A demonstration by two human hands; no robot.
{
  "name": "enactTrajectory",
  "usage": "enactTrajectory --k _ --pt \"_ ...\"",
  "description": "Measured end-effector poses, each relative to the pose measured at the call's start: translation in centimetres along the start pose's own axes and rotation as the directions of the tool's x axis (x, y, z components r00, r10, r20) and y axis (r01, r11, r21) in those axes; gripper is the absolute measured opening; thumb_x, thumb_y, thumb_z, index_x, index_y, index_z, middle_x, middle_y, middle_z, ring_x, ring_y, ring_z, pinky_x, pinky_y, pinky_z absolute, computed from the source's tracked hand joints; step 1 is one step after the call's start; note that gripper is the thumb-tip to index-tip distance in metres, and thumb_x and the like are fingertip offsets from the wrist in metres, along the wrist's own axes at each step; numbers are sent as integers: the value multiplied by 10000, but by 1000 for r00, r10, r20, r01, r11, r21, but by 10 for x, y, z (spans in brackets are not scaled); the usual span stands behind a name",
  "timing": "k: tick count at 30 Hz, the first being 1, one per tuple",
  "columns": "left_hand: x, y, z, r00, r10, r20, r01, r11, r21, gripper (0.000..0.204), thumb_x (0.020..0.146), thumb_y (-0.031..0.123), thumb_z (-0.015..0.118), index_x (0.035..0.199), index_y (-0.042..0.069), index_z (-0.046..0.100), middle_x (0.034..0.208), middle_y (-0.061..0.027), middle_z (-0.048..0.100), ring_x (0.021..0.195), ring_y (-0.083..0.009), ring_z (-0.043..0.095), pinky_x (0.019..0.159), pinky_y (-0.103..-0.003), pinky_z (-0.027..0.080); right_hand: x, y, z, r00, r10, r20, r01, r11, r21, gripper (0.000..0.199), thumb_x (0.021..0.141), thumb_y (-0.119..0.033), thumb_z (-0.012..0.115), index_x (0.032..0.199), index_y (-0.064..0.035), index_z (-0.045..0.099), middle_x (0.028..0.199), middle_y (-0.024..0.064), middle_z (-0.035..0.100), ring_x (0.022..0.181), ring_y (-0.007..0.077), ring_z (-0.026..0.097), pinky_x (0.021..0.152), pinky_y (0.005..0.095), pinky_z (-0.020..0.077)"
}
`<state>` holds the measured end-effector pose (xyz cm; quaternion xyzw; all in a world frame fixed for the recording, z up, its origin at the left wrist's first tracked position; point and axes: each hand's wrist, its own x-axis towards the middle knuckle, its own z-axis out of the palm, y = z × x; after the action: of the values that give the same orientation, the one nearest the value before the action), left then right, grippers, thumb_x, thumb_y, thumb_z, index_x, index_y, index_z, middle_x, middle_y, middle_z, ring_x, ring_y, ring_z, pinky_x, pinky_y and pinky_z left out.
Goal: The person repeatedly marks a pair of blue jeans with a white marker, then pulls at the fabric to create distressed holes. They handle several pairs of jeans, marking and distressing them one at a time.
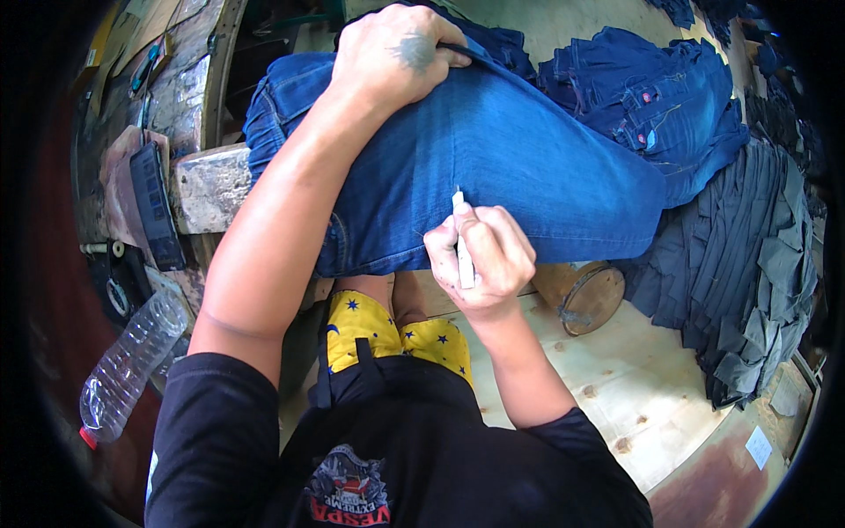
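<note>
A pair of blue jeans (546,167) is stretched across in front of me, over a round wooden post (594,299) whose end shows below the cloth at the right. My left hand (392,57) is closed on the far edge of the denim, with dark stains on its back. My right hand (488,255) pinches a slim off-white tool (459,204) with a thin dark tip. That tip is at the denim near the middle of the leg; whether it presses in, I cannot tell.
Piles of blue jeans (656,97) lie beyond, with grey and black garments (735,264) stacked at the right. On the left are a worn wooden bench (180,97), a dark phone-like slab (156,207) and a clear plastic bottle (132,370) with a red cap.
</note>
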<state>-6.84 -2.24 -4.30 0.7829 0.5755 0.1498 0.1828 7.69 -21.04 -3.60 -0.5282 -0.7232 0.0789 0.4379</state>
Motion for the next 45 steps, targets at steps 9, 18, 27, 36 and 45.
enactTrajectory --k 9,18,27,36,45 --pt "3 2 0 999 -14 31 14 1000 -11 260 913 329 828 1143 224 887 1055 -94 847 1010 -301 809 933 -439 634 34 16 -1 999 36 12 -36 998 58 214 754 87 749 959 28 723 715 107 606 582 268 628 544 366 540" --pt "1 1 -1 999 40 -11 -40 999 17 264 908 325 835 1145 220 887 1043 -100 847 1014 -313 807 922 -449 634 30 17 3 999 -2 53 1 1000 24 151 742 88 740 862 20 677 689 100 545 558 266 582 510 366 498" --pt "3 2 -1 999 -14 41 15 1000 -16 261 906 342 838 1136 229 888 1023 -94 847 988 -313 809 915 -446 632 22 16 -5 1000 14 9 -15 994 108 160 774 98 721 892 28 640 739 154 648 563 280 639 539 359 551" --pt "0 8 -8 999 -15 34 19 991 -131 245 868 311 842 1027 128 876 1007 -185 811 1003 -401 779 909 -470 606 20 16 -4 998 37 52 -42 996 84 174 762 90 737 915 20 696 695 103 563 550 261 580 515 365 503" --pt "1 11 -12 999 -7 43 12 992 -129 247 875 305 839 1037 121 875 999 -193 810 982 -387 786 897 -461 607 18 19 1 999 43 -14 -42 997 59 203 739 84 734 936 33 725 709 98 589 553 250 608 526 350 526"
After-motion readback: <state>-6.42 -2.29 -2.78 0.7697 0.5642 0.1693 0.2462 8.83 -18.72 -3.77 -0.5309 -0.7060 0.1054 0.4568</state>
